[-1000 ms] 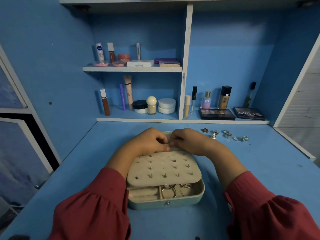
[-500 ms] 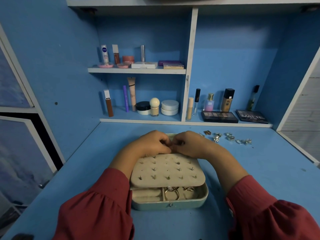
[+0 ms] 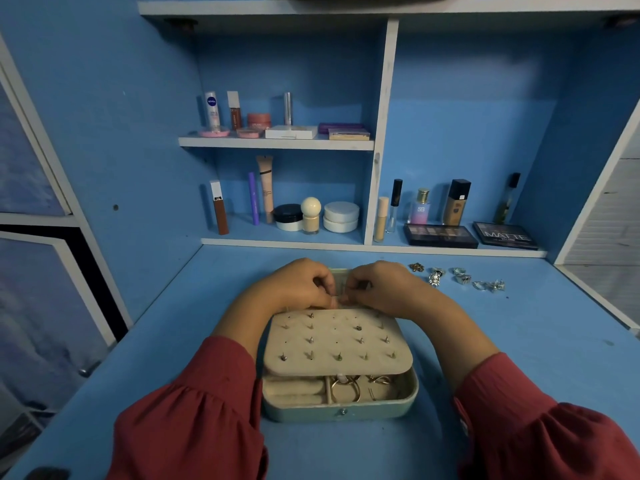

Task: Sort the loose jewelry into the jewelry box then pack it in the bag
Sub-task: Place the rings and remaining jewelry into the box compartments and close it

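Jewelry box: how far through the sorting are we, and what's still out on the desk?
Partly done. The jewelry box already holds hoops in its front compartment, and studs sit in the earring panel. In hand: the left hand and right hand meet at the panel's far edge, fingers curled, apparently fitting a small piece I cannot make out. Left: the loose jewelry on the desk, then bagging; no bag is visible.

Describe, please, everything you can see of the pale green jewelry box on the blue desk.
The pale green jewelry box is a low, rounded-corner case lying open on the blue desk, with a small metal clasp at its front. A beige padded earring panel, dotted with small studs, lies tilted over most of the tray. Below it show cream ring rolls and a compartment with gold hoops. The left hand and right hand meet at the panel's far edge.
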The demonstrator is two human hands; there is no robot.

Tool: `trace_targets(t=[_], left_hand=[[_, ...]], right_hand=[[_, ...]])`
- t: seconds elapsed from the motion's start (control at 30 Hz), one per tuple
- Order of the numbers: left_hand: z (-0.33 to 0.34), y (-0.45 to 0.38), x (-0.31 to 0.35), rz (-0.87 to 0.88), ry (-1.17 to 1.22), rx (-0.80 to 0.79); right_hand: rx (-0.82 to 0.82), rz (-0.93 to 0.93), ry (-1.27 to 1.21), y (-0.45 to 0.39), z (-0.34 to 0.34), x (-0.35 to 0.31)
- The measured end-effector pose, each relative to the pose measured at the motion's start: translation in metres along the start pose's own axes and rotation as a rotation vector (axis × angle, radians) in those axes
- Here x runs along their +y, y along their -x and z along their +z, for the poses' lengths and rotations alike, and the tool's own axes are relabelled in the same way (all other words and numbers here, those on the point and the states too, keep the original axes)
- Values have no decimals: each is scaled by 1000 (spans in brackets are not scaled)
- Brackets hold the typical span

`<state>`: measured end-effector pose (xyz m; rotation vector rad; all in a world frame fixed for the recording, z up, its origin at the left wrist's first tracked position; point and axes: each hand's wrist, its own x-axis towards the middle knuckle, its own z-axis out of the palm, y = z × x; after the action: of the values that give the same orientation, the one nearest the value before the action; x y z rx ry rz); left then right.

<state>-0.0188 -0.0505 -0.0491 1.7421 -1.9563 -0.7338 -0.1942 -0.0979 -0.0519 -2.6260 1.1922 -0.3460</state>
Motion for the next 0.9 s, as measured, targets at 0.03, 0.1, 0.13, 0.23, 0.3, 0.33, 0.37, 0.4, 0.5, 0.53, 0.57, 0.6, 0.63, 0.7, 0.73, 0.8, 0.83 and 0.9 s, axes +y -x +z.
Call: trace_targets(t=[0.03, 0.1, 0.13, 0.23, 0.3, 0.33, 0.37, 0.4, 0.5, 0.53, 0.57, 0.6, 0.63, 0.7, 0.73, 0.8, 0.83, 0.9], left_hand=[[-2, 1, -1, -10, -3, -7], [-3, 2, -1, -26, -22, -25], [-3, 1, -1, -31, -31, -35], [-2, 0, 1, -45, -47, -55], [-2, 0, 1, -48, -49, -43], [-2, 0, 0, -48, -41, -28], [-2, 0, -1, -46, -27, -10], [-2, 0, -1, -40, -16, 4], [-2, 1, -2, -15, -36, -4], [-1, 1, -3, -13, -35, -3], [-2, 1, -4, -11, -24, 10], [-2, 0, -6, -9, -5, 36], [-2, -1, -7, -8, 18, 71], [-3, -2, -8, -13, 53, 159], [-3, -3, -9, -13, 62, 206], [-3, -6, -10, -1, 79, 290], [-2, -7, -10, 4, 94, 318], [-2, -8, -11, 0, 126, 352]], right_hand=[[-10, 2, 8, 0, 0, 0], [-22, -2, 15, 1, 0, -1], [-32, 1, 11, 1, -1, -2], [-80, 32, 8, 1, -1, -5], [-108, 39, 42, -1, -1, -5], [-119, 36, 60, -2, 0, -5], [-123, 32, 76, -3, 1, -5], [-116, 26, 91, -4, 2, -4], [-38, -14, 87, -4, 3, -1], [10, -20, 45, -4, 4, 2], [80, -1, -28, -4, 3, 6], [166, 44, -110, -6, 3, 13], [261, 109, -164, -8, 2, 23], [398, 268, -145, -9, -1, 43], [427, 346, -107, -9, -1, 51], [420, 458, -42, -6, -1, 63], [394, 485, -26, -5, -1, 66], [315, 514, -11, -3, 0, 67]])
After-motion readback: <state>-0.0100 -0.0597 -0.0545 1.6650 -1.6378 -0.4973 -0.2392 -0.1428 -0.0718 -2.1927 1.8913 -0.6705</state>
